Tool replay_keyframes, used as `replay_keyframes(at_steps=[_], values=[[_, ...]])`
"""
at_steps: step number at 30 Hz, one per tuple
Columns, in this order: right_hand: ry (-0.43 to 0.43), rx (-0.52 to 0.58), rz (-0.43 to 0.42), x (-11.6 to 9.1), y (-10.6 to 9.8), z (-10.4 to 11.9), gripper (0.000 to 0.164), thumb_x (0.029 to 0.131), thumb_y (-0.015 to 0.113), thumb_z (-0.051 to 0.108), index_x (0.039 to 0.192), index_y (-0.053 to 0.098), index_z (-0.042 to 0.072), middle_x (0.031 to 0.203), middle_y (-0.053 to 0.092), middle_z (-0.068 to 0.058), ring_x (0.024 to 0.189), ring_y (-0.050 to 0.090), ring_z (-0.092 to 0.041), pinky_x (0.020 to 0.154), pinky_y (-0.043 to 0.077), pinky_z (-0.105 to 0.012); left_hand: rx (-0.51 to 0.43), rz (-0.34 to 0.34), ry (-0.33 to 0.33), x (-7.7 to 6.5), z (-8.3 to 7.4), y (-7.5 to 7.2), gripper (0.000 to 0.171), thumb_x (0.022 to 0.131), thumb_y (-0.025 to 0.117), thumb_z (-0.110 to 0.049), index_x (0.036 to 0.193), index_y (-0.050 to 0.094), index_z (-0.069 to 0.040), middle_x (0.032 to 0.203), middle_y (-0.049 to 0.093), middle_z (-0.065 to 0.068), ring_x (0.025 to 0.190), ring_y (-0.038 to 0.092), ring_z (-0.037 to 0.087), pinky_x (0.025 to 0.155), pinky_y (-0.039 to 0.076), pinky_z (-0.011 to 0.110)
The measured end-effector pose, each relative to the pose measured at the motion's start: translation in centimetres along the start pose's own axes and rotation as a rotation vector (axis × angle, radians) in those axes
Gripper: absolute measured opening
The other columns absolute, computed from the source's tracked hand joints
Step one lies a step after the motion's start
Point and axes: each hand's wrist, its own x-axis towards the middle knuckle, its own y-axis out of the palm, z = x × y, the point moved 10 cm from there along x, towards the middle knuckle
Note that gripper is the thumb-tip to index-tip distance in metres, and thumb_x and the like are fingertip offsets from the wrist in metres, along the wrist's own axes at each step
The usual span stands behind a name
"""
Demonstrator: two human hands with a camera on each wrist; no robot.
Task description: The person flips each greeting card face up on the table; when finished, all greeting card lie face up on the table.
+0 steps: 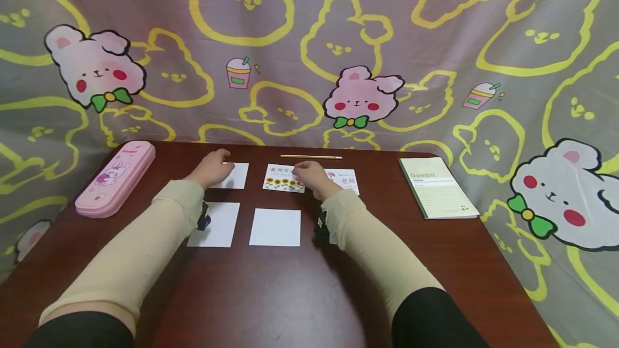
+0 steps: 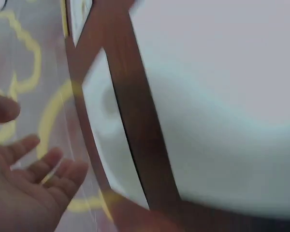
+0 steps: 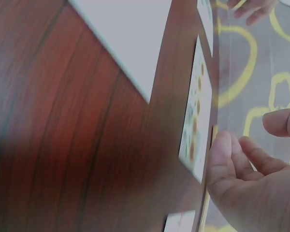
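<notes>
My left hand (image 1: 213,168) hovers over the upper-left white card (image 1: 238,176), partly hiding it. In the left wrist view its fingers (image 2: 50,166) are loosely bent, and nothing lies between them and the thumb. The right hand (image 1: 313,177) is above the right end of the sunflower card (image 1: 276,183), which has writing across its top. Its fingertips look apart from that card in the right wrist view, thumb and fingers separated with nothing between them. To the right, a card with red characters (image 1: 347,180) is partly covered by this hand.
Nearer me lie a white card at left (image 1: 220,232), another white card (image 1: 275,228) in the middle, and one mostly hidden under the right wrist. A pencil (image 1: 311,157) lies behind the cards. A pink pencil case (image 1: 116,179) stands left, a notebook (image 1: 437,187) right.
</notes>
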Motion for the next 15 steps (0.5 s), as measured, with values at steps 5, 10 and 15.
replay_keyframes(at_steps=[5,10,15], values=[[0.012,0.086,0.070,0.3,2.8,0.7,0.039,0.103,0.055,0.006,0.138,0.055,-0.011,0.128,0.063,-0.025,0.103,0.064,-0.027,0.100,0.053,-0.039,0.169,0.081,0.051,-0.6,1.1,0.7,0.053,0.100,0.045,-0.014,0.142,0.043,0.019,0.147,0.038,0.042,0.140,0.033,0.057,0.117,0.028,0.062],[0.026,0.146,0.126,0.8,5.5,1.4,0.040,0.104,0.055,0.005,0.140,0.053,-0.012,0.134,0.061,-0.024,0.119,0.063,-0.033,0.101,0.052,-0.037,0.230,0.107,0.075,-0.7,2.0,1.4,0.051,0.098,0.045,-0.012,0.138,0.049,0.020,0.144,0.044,0.041,0.140,0.035,0.056,0.117,0.028,0.061],[0.039,0.187,0.172,1.3,8.1,2.1,0.040,0.105,0.054,0.007,0.141,0.053,-0.012,0.139,0.060,-0.024,0.127,0.059,-0.034,0.105,0.050,-0.038,0.277,0.095,0.123,-0.6,2.1,1.8,0.049,0.095,0.047,-0.010,0.131,0.054,0.023,0.138,0.052,0.040,0.136,0.042,0.054,0.116,0.033,0.057]])
